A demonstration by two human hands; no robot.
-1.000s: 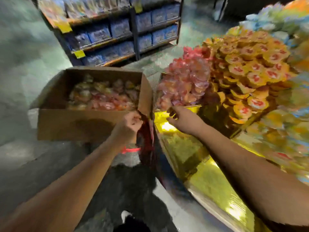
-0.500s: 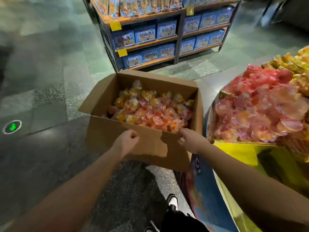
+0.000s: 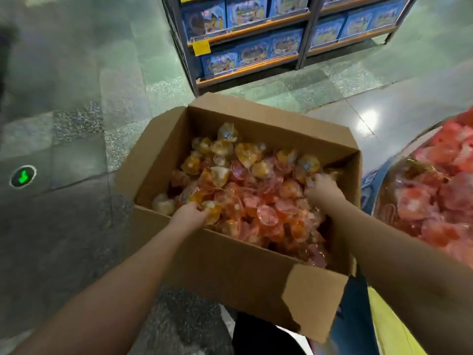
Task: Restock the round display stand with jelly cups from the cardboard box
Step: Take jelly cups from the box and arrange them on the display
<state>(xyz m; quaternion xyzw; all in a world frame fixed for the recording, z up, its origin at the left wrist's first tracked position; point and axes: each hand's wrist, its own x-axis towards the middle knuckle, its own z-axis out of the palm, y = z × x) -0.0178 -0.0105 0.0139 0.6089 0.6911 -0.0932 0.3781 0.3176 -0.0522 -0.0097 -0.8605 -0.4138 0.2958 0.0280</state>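
An open cardboard box stands on the floor in front of me, filled with orange, yellow and red jelly cups. My left hand is inside the box at its near left, fingers curled round an orange jelly cup. My right hand is deep in the pile at the box's right side, fingers curled into the cups; what it holds is hidden. The round display stand shows at the right edge, heaped with red jelly cups.
A dark shelf unit with blue boxed goods and yellow price tags stands behind the box. Green and grey stone floor lies to the left, with a green lit marker. The stand's yellow-gold base is at lower right.
My view swung from the stand down to the box. Both hands moved from the box's near edge into the pile, and the left now grips an orange cup.
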